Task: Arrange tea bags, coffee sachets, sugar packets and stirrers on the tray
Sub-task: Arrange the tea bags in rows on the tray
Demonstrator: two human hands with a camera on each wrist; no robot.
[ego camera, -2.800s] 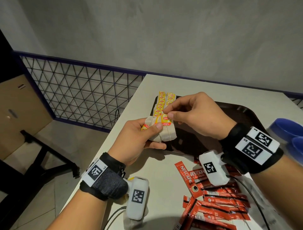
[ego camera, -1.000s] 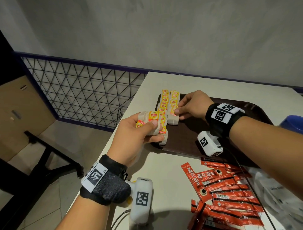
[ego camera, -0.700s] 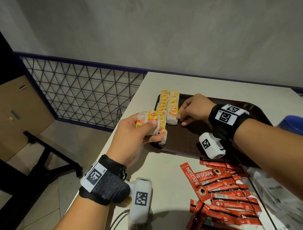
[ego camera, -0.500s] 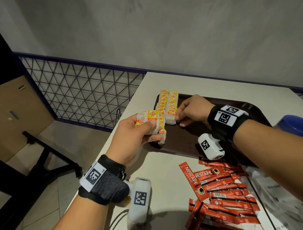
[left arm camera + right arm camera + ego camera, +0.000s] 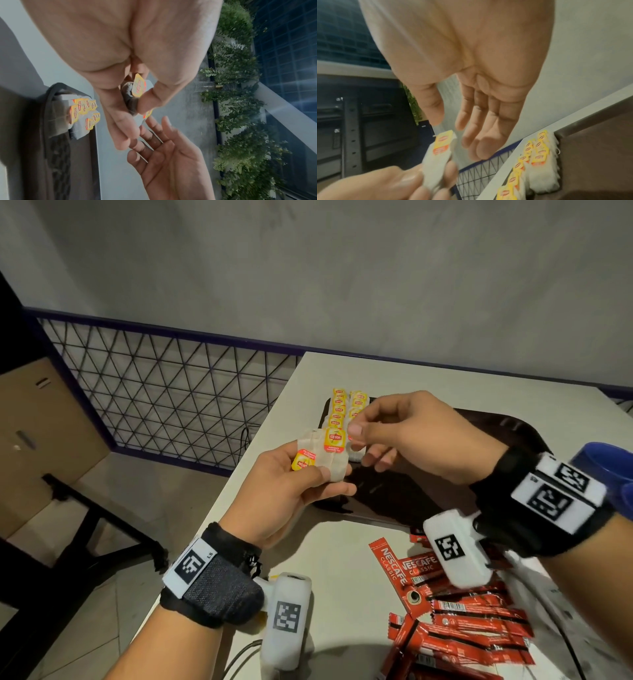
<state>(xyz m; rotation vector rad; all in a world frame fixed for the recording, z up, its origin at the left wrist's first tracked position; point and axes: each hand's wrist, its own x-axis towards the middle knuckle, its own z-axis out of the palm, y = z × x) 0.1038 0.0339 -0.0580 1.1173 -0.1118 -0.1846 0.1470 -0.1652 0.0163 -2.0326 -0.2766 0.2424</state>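
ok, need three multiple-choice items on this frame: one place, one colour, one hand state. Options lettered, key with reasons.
1. Where do the red coffee sachets lie?
A. on the dark brown plastic tray
B. on the pale table, near side of the tray
C. in the left hand

2. What colour are the tags on the white paper tea bags?
A. yellow and red
B. green
C. blue

3. What is the right hand doing?
A. gripping a sachet
B. pressing the tray
C. open, holding nothing

Key: B, sachets lie off the tray; A, head view shows the tags; C, right wrist view shows an empty palm.
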